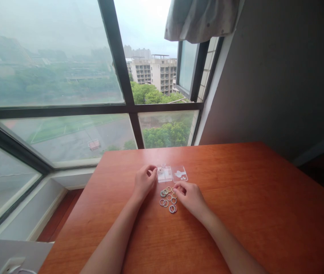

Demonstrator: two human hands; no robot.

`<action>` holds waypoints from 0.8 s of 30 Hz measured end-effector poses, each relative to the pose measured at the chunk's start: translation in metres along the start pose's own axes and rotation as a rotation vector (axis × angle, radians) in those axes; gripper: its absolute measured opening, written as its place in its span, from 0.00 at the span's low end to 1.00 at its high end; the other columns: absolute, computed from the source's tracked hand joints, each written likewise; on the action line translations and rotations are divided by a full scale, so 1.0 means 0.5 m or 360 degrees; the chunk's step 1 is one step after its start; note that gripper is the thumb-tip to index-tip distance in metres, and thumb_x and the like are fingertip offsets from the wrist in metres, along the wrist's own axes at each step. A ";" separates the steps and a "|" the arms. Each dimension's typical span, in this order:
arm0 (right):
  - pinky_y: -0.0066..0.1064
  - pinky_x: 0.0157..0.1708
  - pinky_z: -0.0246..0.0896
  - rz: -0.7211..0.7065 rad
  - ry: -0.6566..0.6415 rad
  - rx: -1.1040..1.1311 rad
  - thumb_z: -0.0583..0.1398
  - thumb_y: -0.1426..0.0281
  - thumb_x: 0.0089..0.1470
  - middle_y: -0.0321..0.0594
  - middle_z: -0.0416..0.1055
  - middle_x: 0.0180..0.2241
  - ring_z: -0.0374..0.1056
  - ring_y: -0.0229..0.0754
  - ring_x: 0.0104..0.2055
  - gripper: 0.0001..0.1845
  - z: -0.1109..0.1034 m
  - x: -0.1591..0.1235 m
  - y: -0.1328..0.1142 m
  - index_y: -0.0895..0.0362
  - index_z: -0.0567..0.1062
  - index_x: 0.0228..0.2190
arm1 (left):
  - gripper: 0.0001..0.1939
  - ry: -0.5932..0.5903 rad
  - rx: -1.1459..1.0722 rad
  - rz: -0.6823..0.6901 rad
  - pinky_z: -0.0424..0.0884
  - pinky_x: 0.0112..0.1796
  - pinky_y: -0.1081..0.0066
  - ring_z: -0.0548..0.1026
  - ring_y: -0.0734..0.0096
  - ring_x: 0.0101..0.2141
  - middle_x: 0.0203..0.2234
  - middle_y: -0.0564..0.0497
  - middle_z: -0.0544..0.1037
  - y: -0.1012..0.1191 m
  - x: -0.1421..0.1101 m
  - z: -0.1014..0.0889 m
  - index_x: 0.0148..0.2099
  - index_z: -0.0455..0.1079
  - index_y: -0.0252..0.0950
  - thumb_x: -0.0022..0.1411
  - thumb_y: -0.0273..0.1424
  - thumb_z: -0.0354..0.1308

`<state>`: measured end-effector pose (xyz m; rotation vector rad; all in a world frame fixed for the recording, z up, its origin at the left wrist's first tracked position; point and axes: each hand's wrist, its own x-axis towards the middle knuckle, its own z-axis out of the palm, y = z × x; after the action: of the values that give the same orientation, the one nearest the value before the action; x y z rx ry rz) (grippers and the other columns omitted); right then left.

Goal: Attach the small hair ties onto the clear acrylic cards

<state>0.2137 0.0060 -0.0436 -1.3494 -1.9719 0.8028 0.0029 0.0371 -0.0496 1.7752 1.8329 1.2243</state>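
Observation:
A small clear plastic box (164,175) lies on the table with its lid (180,174) folded open to the right; a few tiny things seem to be inside. My left hand (145,182) is at the box's left side, thumb and fingers curled together against its edge. In front of the box several thin ring-shaped hair ties (169,197) in pale grey, yellow and pink lie loosely, some overlapping. My right hand (190,196) is at their right side, its thumb and index finger pinched at a yellowish hair tie by the fingertips.
The reddish-brown wooden table (250,190) extends widely to the right and toward me. Beyond its far edge stand dark-framed windows (133,108), one pane open under a hanging curtain (201,19). A grey wall (264,76) rises on the right.

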 end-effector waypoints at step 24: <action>0.26 0.25 0.45 0.0067 -0.0096 -0.0306 0.58 0.67 0.55 0.33 0.72 0.24 0.66 0.37 0.26 0.05 0.018 -0.008 -0.014 0.53 0.74 0.30 | 0.10 -0.0028 -0.0096 0.0028 0.66 0.29 0.74 0.71 0.73 0.25 0.28 0.52 0.78 0.011 -0.006 -0.005 0.35 0.73 0.36 0.61 0.35 0.54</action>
<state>0.2038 -0.0012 -0.0446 -1.4966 -2.1183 0.6945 0.0053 0.0327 -0.0452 1.7676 1.7555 1.2535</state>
